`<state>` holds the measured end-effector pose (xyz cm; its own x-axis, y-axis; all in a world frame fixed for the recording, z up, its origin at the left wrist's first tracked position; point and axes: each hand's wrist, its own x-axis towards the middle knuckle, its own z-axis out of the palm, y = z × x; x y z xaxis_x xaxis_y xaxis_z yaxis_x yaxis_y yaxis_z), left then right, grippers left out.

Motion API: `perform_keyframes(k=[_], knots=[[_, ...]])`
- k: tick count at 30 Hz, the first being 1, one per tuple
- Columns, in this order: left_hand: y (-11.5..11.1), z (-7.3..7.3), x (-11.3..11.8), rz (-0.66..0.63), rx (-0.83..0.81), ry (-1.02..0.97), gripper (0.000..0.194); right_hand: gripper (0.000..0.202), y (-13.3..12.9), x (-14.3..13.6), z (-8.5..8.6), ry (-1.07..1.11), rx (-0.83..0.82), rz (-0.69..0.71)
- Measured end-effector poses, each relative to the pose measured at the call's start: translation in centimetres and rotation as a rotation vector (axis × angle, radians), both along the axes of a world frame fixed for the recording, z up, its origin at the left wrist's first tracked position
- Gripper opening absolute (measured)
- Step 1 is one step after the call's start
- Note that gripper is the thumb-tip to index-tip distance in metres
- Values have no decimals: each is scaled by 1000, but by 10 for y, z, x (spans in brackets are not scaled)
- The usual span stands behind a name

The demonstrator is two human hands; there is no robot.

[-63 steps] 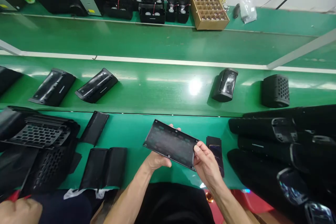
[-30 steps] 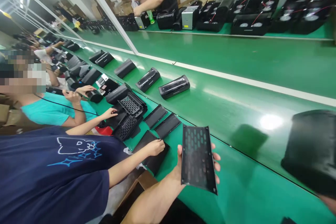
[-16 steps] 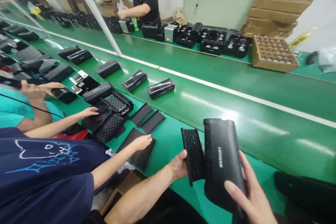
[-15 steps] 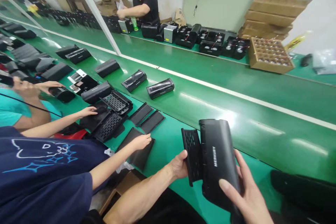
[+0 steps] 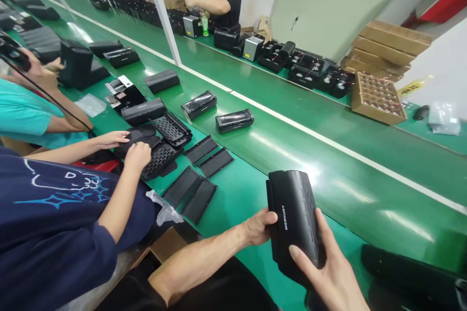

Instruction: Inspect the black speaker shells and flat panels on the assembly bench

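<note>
A black plastic speaker casing with white MERKURY lettering is held up in front of me, tilted, over the green table. My right hand grips its lower right side, thumb across the front. My left hand holds its left edge, the thumb on the front near the lettering. Along that edge lies a narrow black panel, now against the casing and mostly hidden. The fingertips of my left hand are out of sight behind the parts.
To the left, a co-worker's hands work by perforated black grilles. Flat black panels lie between us. Black casings rest on the green belt. Dark casings stand at lower right; a divided carton sits across the belt.
The perforated panel in my left hand has come up against the casing's left side, closing the gap. The casing has turned slightly. The nearby co-worker's right hand has moved back from the flat panels.
</note>
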<state>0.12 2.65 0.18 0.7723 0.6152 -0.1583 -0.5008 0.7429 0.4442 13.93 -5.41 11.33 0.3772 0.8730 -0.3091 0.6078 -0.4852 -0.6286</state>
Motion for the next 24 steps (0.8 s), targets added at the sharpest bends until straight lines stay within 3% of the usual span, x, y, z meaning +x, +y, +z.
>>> perform_keyframes(k=[11,17,20,24], knots=[[-6,-11,0,6,-73,20,92,104,-10,2,-20,-7,-91,40],[-9,-9,5,30,-111,58,87,112,-6,26,-30,170,-149,83],[-6,-6,6,121,-135,116,84,107,-16,23,-43,216,-1,7],[-8,-10,9,282,-152,267,80,122,-38,-24,-72,155,266,-275]])
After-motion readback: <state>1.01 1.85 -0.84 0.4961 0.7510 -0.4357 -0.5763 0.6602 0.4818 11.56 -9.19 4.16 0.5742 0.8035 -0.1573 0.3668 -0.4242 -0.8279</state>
